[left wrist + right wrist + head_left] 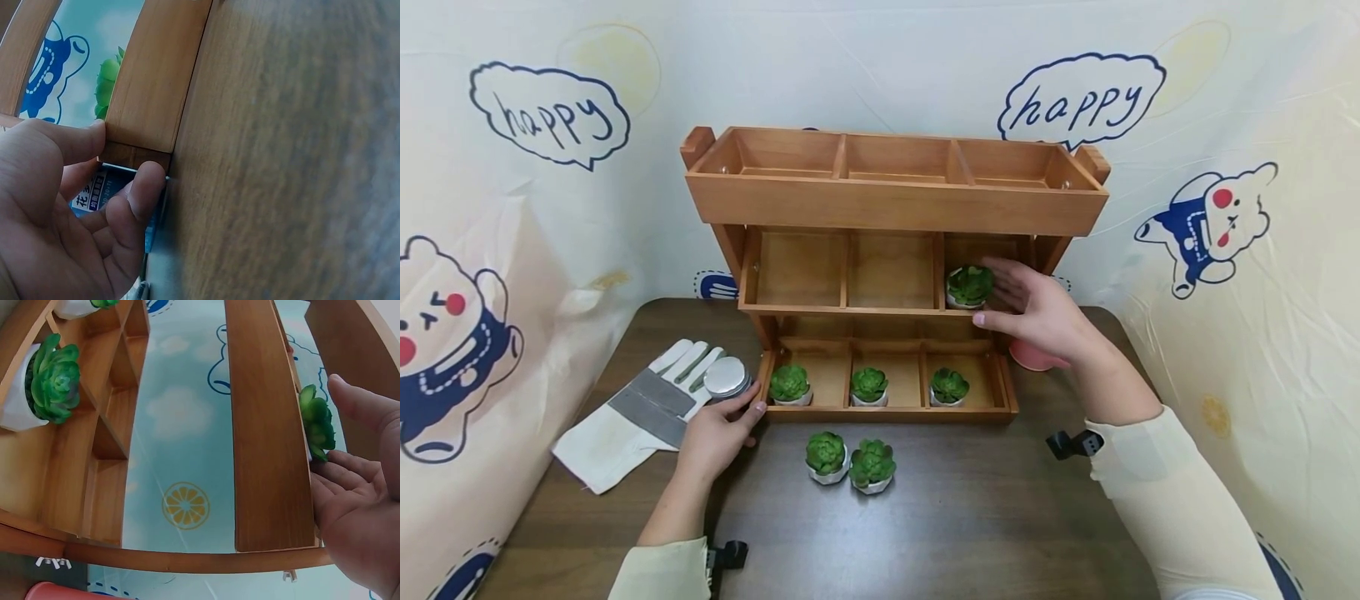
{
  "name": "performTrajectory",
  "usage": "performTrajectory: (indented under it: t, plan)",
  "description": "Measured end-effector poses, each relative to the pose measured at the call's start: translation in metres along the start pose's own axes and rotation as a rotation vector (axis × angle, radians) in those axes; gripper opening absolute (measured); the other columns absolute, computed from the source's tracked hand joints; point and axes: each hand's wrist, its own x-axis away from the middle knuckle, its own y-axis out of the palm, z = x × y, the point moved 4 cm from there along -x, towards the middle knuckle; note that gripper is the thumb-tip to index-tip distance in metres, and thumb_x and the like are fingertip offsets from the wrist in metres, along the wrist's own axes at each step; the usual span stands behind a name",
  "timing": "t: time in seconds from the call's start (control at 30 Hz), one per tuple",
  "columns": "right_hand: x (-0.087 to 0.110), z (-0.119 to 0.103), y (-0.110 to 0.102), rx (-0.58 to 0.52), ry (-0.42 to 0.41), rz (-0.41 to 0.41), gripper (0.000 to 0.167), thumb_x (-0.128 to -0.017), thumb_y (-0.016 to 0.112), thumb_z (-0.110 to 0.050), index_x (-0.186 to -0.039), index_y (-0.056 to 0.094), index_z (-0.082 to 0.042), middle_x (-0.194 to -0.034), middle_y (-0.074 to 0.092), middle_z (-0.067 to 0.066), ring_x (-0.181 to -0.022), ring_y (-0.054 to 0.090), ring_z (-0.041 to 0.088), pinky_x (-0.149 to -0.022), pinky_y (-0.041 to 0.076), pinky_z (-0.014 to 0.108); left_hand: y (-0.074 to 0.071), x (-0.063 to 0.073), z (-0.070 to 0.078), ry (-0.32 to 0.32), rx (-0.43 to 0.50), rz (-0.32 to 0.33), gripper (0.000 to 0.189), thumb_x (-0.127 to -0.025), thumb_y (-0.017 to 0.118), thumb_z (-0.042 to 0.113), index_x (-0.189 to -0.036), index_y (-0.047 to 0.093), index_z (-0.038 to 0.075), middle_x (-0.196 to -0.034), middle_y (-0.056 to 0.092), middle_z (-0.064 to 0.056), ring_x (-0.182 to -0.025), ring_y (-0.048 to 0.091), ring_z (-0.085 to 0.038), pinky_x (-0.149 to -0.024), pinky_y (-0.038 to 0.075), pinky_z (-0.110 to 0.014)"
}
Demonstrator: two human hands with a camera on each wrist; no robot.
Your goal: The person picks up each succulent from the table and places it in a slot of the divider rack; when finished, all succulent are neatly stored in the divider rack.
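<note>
A three-tier wooden shelf (895, 204) stands on the table. One small artificial succulent (970, 286) in a white pot sits in the middle tier's right compartment. Beside that plant is my right hand (1041, 308), with fingers extended and thumb apart. In the right wrist view, its fingertips are close to the plant's leaves (317, 422). My left hand (715, 437) grips the bottom tier's front left corner; the left wrist view shows thumb and fingers at the wooden corner (140, 153). The bottom tier holds three more succulents (868, 385), one per compartment.
Two potted succulents (872, 465) stand on the table (970, 508) before the shelf. To the left lie white-and-grey gloves (651, 408) and a round silver-lidded container (726, 377). A pink-red object (1033, 357) is partly hidden behind the shelf's right side.
</note>
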Motion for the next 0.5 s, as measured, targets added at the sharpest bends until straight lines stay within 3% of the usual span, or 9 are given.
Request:
performTrajectory:
  t: [0.3, 0.5]
  plan:
    - [0.015, -0.003, -0.001, -0.122, 0.019, 0.035, 0.080, -0.091, 0.083, -0.018, -0.158, 0.040, -0.010, -0.161, 0.044, 0.008, -0.145, 0.047, 0.026, -0.116, 0.037, 0.040, 0.001, 0.000, -0.003, -0.002, 0.006, 0.009, 0.056, -0.099, 0.065, 0.054, -0.149, 0.059, 0.030, -0.071, 0.073, 0.001, -0.064, 0.071, -0.015, -0.072, 0.046, -0.038]
    - [0.031, -0.006, -0.001, -0.141, 0.008, 0.069, 0.077, -0.091, 0.083, -0.017, -0.157, 0.043, -0.015, -0.159, 0.047, 0.004, -0.142, 0.050, 0.023, -0.113, 0.039, 0.037, 0.001, -0.001, -0.002, 0.001, 0.013, 0.014, 0.056, -0.099, 0.065, 0.055, -0.148, 0.059, 0.030, -0.071, 0.073, 0.001, -0.064, 0.071, -0.015, -0.072, 0.046, -0.037]
